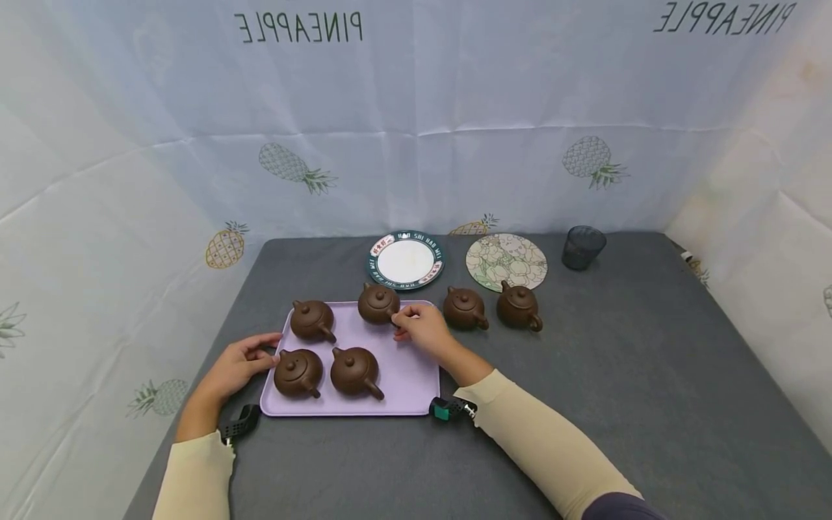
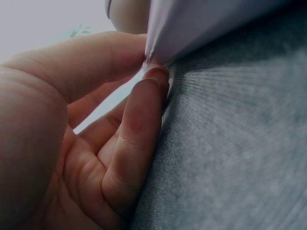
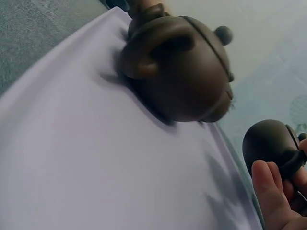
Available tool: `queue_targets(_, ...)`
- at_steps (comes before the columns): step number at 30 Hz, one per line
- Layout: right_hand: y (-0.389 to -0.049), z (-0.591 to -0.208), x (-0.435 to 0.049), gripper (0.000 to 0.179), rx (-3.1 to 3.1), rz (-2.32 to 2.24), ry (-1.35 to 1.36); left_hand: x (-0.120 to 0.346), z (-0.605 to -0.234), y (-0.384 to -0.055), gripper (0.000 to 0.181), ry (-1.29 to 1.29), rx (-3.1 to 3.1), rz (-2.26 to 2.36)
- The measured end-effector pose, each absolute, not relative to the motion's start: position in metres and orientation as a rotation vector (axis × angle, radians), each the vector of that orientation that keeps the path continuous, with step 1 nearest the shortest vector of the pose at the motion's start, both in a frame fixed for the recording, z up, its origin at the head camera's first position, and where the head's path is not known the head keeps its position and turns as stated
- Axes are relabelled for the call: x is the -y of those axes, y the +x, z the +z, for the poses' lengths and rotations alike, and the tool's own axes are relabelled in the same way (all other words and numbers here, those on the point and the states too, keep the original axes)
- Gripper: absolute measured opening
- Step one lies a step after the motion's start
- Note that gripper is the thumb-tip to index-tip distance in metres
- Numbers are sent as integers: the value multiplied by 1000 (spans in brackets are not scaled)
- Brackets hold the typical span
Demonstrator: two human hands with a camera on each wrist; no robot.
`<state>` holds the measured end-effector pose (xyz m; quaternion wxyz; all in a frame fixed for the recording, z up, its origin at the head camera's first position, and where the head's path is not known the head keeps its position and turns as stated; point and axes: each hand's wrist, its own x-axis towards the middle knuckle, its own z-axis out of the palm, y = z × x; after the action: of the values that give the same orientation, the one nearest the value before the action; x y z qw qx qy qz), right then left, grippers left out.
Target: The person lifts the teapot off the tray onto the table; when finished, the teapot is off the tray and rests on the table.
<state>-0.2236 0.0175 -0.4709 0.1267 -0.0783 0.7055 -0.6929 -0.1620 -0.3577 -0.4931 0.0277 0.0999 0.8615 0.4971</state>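
Observation:
My right hand [image 1: 422, 328] pinches the handle of a small brown teapot [image 1: 378, 303] over the back edge of the lilac tray [image 1: 409, 393]. In the right wrist view, the fingers [image 3: 271, 191] are at the handle of that teapot [image 3: 266, 141]. Three more brown teapots sit on the tray: one at back left [image 1: 312, 319], one at front left [image 1: 297, 373] and one at front middle [image 1: 354, 371]. At the tray's left side, my left hand [image 1: 237, 365] pinches the rim, its thumb and fingertips meeting at the tray edge [image 2: 156, 38] in the left wrist view.
Right of the tray stand two matching teapots, one nearer [image 1: 464, 308] and one farther right [image 1: 518, 306]. Behind are a green-rimmed plate [image 1: 404, 261], a round patterned mat [image 1: 507, 260] and a dark glass cup [image 1: 583, 248]. A pineapple-print cloth [image 1: 416, 94] hangs behind the grey table [image 1: 617, 404].

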Motion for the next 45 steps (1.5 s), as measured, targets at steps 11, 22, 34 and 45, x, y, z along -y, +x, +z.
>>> queue_targets(11,-227,-434,-67,16,-2266,-1946,-232,358,-491,-160,46,317,-2654,1532)
queue_targets(22,-224,-406,-124,25,-2316,-1953,-205,356,-489,-164,45,328,-2665,1521)
queue_targets(34,-217,-398,-183,28,-2394,-1992,-168,353,-487,-161,45,304,-2657,1535)
queue_targets(45,-206,-397,-229,32,-2484,-1974,-100,358,-491,-162,45,315,-2641,1566)
